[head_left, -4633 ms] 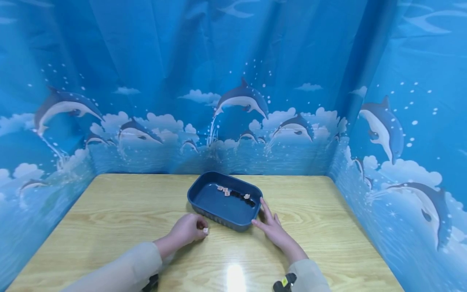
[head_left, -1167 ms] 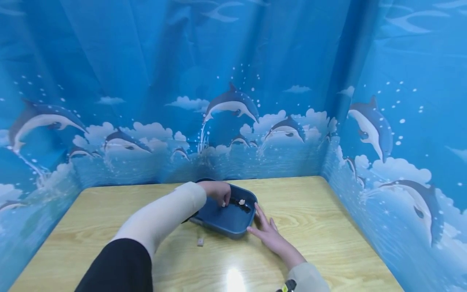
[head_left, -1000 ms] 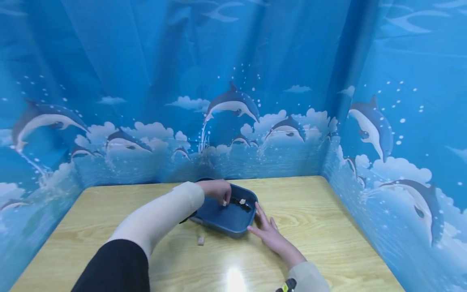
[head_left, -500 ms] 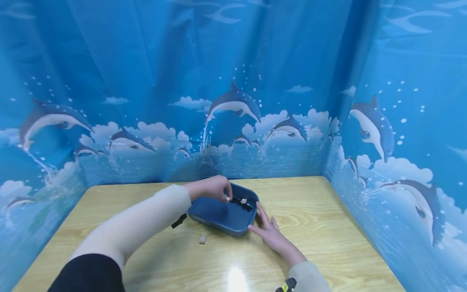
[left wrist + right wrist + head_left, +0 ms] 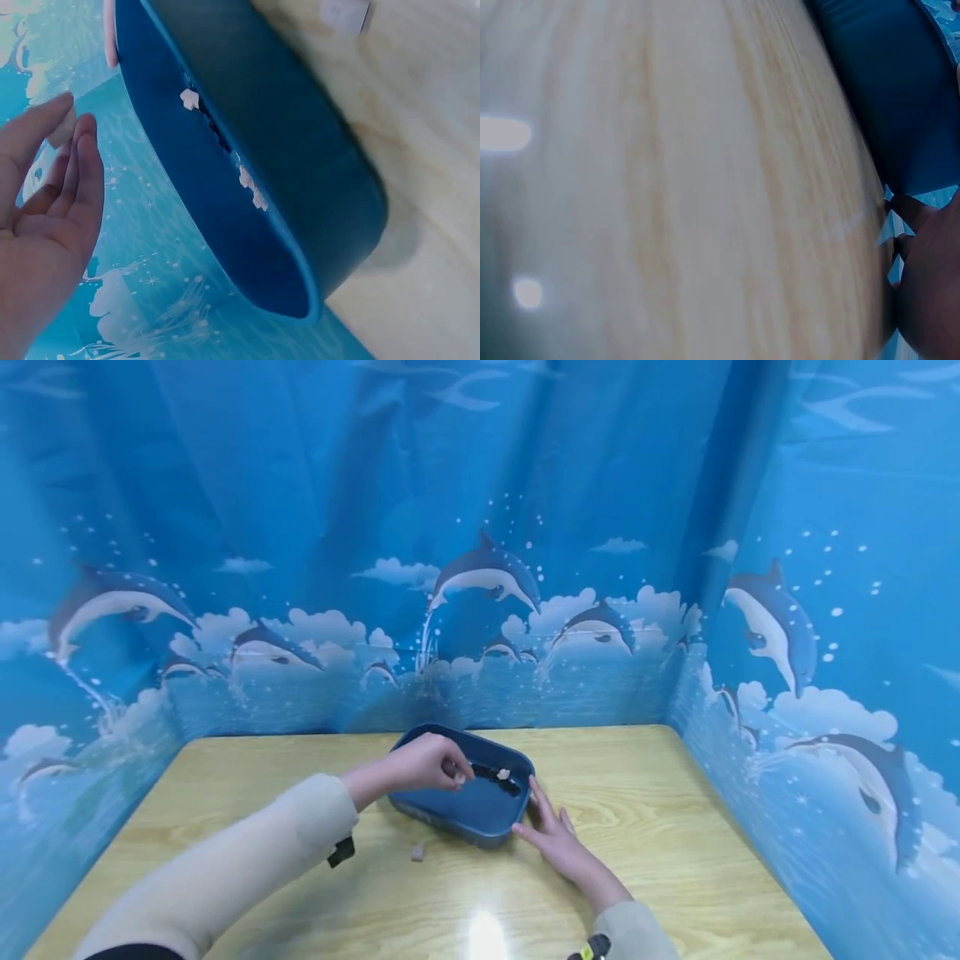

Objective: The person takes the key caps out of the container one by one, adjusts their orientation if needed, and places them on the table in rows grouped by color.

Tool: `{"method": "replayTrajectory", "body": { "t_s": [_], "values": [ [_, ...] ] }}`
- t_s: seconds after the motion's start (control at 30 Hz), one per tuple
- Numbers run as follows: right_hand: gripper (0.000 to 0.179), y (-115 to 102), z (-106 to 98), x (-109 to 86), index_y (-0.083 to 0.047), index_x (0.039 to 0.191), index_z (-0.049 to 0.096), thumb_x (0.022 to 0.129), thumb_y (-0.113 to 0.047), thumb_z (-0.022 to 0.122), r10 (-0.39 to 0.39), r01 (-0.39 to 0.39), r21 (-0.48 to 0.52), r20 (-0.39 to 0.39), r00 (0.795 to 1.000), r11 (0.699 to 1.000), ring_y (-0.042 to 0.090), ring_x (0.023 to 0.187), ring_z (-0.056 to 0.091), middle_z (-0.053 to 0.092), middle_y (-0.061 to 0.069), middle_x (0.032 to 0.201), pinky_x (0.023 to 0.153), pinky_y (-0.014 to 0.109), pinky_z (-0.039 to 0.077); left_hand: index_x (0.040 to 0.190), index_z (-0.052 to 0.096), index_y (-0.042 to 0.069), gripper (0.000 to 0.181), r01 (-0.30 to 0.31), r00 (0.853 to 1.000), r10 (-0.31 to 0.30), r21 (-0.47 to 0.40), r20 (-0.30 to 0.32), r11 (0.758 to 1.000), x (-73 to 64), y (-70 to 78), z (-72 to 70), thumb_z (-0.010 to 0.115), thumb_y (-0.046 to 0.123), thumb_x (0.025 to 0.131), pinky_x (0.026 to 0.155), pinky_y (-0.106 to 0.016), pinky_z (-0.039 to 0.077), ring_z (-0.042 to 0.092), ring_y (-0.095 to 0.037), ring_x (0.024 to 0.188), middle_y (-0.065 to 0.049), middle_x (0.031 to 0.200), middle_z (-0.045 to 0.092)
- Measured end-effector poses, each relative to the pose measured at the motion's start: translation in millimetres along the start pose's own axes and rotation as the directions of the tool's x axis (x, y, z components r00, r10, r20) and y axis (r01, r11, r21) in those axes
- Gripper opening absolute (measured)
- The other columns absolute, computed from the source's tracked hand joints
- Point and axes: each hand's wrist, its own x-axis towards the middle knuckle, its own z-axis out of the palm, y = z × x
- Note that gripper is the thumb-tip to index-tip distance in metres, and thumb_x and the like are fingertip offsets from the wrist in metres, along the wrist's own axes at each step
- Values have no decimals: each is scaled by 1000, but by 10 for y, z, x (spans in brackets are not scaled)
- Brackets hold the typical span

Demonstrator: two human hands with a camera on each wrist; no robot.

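My left hand [image 5: 431,764] hovers over the near left part of a dark blue tray [image 5: 450,827]. Thumb and fingertips pinch a small pale cube [image 5: 61,131], best seen in the left wrist view. Along the inside of the tray lie small black pieces [image 5: 510,787] and several pale pieces, one pale piece [image 5: 503,774] among the black ones. My right hand [image 5: 558,843] rests its outstretched fingers against the tray's right end. Another small pale cube [image 5: 417,852] sits on the table just in front of the tray.
The tray stands toward the back of a light wood-grain table [image 5: 637,810]. A blue curtain [image 5: 337,568] printed with dolphins hangs behind and along the sides. Light glares off the tabletop near the front.
From low inside the tray, my left hand has lifted and drawn back leftward with the cube pinched. Since 4.6 s ago, a cube has come to lie on the table. The right hand stays put.
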Motion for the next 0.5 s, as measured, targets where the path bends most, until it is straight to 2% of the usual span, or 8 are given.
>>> {"method": "replayTrajectory", "body": {
  "t_s": [0.07, 0.3, 0.5],
  "values": [
    [87, -4, -1, -3, -37, 156, 1, 93, -52, 58, 7, -7, 1, -2, 1000, 1000, 52, 139, -15, 24, 11, 157, 102, 73, -9, 97, 77, 16, 18, 4, 1000, -4, -18, -25, 1000, -73, 0, 25, 72, 3, 86, 60, -25, 50, 57, -7, 65, 0, 92, 71],
    [86, -37, -7, -4, -38, 156, 1, 93, -49, 59, 17, -17, 3, -9, 1000, 1000, 53, 139, -14, 22, 13, 157, 102, 74, -8, 97, 77, 16, 18, 68, 992, -73, -55, -99, 996, -336, -10, 105, 75, 3, 84, 61, -27, 52, 59, -9, 68, 8, 90, 66],
    [87, -15, 0, 1, -38, 156, 0, 93, -51, 59, 8, -8, 1, 6, 1000, 1000, 49, 140, -17, 23, 12, 157, 105, 69, -11, 101, 77, 9, 17, 94, 983, -109, -102, -148, 990, -563, -90, 223, 73, 4, 86, 60, -26, 53, 61, -10, 74, 2, 93, 69]
  ]
}}
